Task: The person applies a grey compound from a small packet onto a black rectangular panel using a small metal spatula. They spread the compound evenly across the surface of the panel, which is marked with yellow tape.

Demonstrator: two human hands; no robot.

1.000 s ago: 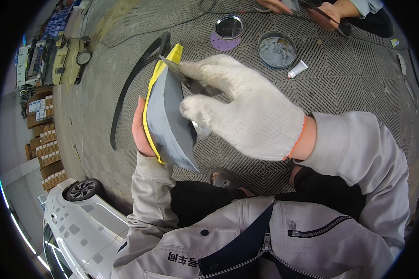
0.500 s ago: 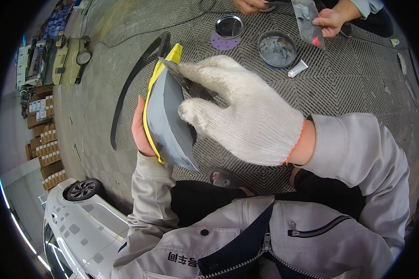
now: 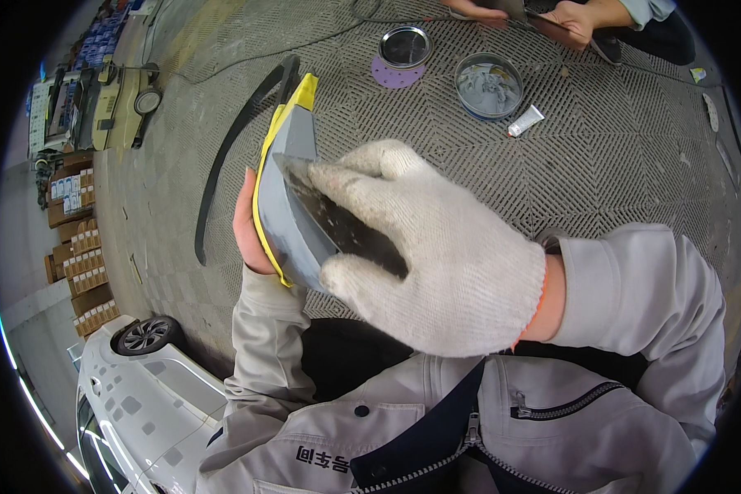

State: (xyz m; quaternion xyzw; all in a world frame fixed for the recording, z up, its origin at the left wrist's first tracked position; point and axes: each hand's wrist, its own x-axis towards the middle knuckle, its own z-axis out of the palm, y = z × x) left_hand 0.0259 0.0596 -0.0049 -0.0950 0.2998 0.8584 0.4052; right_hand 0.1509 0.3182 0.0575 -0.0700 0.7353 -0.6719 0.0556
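My left hand [image 3: 247,226], bare, grips a flat yellow-edged board [image 3: 281,189] coated with grey paste, held upright in front of my chest. My right hand [image 3: 424,247], in a white knit glove, is shut on a dark metal spreader blade [image 3: 342,222] whose edge lies flat against the board's grey face. The glove covers the spreader's handle.
On the grey grid floor lie a long black curved strip [image 3: 230,148], an open tin [image 3: 487,85] of grey paste, a second tin [image 3: 404,46] on a purple disc, and a small white tube [image 3: 525,121]. Another person's hands [image 3: 576,18] work at the top. A white car [image 3: 140,403] stands lower left; shelves [image 3: 78,247] line the left.
My gloved right hand has turned and slid the spreader down across the board, so the blade now shows along the grey face. The other person's hands moved slightly at the top.
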